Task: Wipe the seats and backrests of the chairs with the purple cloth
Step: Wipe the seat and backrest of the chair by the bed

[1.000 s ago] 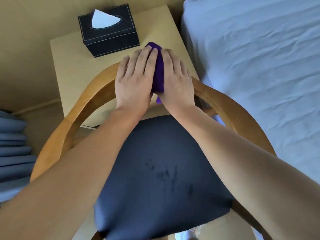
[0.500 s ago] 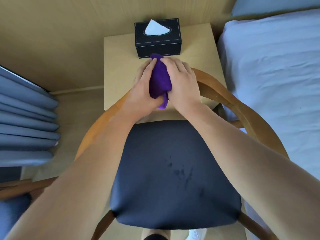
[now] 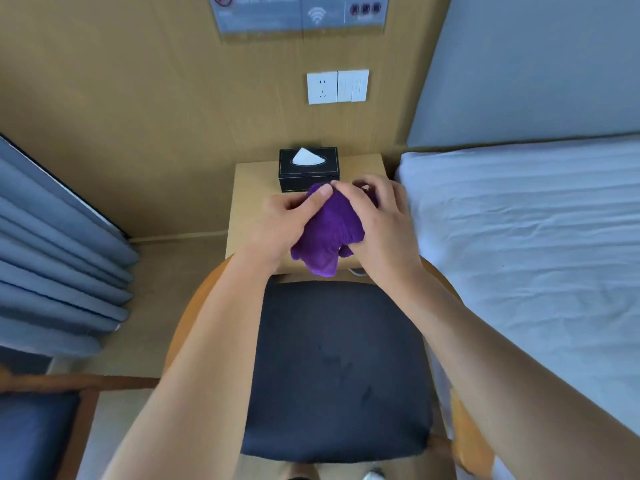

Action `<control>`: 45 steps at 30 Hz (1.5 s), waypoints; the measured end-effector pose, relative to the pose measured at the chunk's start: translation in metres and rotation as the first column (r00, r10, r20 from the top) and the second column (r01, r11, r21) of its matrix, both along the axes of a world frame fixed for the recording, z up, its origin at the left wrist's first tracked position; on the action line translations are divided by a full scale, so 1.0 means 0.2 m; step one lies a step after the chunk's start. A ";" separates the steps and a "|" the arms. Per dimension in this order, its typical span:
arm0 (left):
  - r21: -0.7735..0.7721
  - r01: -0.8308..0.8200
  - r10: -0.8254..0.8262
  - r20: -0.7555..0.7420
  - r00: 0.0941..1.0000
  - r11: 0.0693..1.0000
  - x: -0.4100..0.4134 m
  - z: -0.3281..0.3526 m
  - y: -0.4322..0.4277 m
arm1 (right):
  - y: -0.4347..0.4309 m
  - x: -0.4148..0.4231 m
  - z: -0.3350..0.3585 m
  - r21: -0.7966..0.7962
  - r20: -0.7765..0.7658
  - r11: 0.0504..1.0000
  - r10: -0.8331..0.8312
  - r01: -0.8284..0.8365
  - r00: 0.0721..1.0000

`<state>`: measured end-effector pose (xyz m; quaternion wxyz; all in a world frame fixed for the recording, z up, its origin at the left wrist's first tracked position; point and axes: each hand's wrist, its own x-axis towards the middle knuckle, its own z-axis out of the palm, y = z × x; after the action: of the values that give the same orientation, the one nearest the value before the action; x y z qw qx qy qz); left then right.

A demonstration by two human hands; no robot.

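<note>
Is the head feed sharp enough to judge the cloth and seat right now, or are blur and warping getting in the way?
Head view: light is soft and even, no glare. The wide angle splays the curtain and slants the bed edge. The left hand, right hand and cloth are slightly motion-soft. The wall sign is too blurred to read. Faint dark marks on the seat are visible.

wall plaque [image 3: 301, 15] | Wi-Fi symbol; crossed-circle symbol | lettering too blurred to read

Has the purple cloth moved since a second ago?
Yes. The purple cloth has lifted off the backrest, bunched between left hand and right hand.
</note>
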<state>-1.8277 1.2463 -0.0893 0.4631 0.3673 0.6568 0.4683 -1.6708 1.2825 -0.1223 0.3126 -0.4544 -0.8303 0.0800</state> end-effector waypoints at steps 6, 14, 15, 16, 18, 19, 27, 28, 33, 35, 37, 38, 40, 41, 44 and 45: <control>0.209 -0.171 0.179 -0.020 0.984 0.963 0.16 0.33 -0.31 | -0.34 0.22 0.32 -0.200 0.018 0.952 0.241 -0.233 0.970; 0.216 -0.281 0.267 0.090 0.959 0.935 0.37 0.61 -0.71 | -0.64 0.41 0.77 -0.639 -0.116 0.664 0.416 -0.388 0.902; 0.222 -0.274 0.259 0.096 0.961 0.936 0.37 0.64 -0.74 | -0.66 0.43 0.80 -0.659 -0.137 0.633 0.431 -0.407 0.892; 0.224 -0.267 0.249 0.105 0.963 0.937 0.37 0.67 -0.77 | -0.67 0.44 0.83 -0.678 -0.160 0.601 0.440 -0.422 0.883; 0.222 -0.259 0.230 0.148 0.962 0.940 0.37 0.71 -0.80 | -0.69 0.47 0.88 -0.715 -0.198 0.542 0.449 -0.442 0.871; 0.218 -0.259 0.223 0.177 0.959 0.941 0.36 0.72 -0.82 | -0.70 0.47 0.90 -0.729 -0.207 0.517 0.458 -0.449 0.865; 0.187 -0.281 0.210 0.326 0.922 0.941 0.20 0.78 -0.90 | -0.73 0.34 0.97 -0.772 -0.341 0.334 0.502 -0.541 0.795; 0.191 -0.276 0.202 0.335 0.920 0.942 0.17 0.78 -0.90 | -0.75 0.31 0.96 -0.756 -0.374 0.352 0.459 -0.552 0.806; 0.268 -0.185 0.128 0.216 0.968 0.945 0.10 0.73 -0.90 | -0.81 0.06 0.87 -0.430 -0.465 0.868 0.023 -0.249 0.885; 0.301 -0.164 0.123 0.150 0.981 0.940 0.06 0.73 -0.88 | -0.82 0.01 0.85 -0.314 -0.455 0.936 0.000 -0.161 0.891; 0.332 -0.163 0.134 0.107 0.985 0.929 0.02 0.76 -0.86 | -0.80 -0.02 0.86 -0.224 -0.446 0.965 0.026 -0.140 0.895; 0.344 -0.163 0.140 0.091 0.986 0.925 0.00 0.77 -0.84 | -0.79 -0.02 0.87 -0.194 -0.443 0.971 0.037 -0.136 0.896; 0.368 -0.160 0.154 0.045 0.987 0.916 -0.04 0.81 -0.81 | -0.77 -0.02 0.91 -0.156 -0.433 0.980 0.046 -0.125 0.900; 0.378 -0.145 0.157 -0.001 0.988 0.914 -0.06 0.83 -0.79 | -0.75 -0.01 0.93 -0.133 -0.424 0.985 0.043 -0.110 0.905; 0.390 -0.007 0.120 -0.265 0.957 0.921 -0.12 0.88 -0.76 | -0.69 0.03 0.99 -0.023 -0.345 0.998 0.041 -0.052 0.938; 0.385 0.046 0.107 -0.366 0.924 0.922 -0.12 0.90 -0.75 | -0.68 0.03 1.00 -0.001 -0.307 0.999 0.043 -0.045 0.951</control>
<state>-1.8519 1.0964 0.0897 0.2377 0.5245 0.6344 0.5156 -1.6640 1.1473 0.0783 0.4341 -0.4189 -0.7814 0.1597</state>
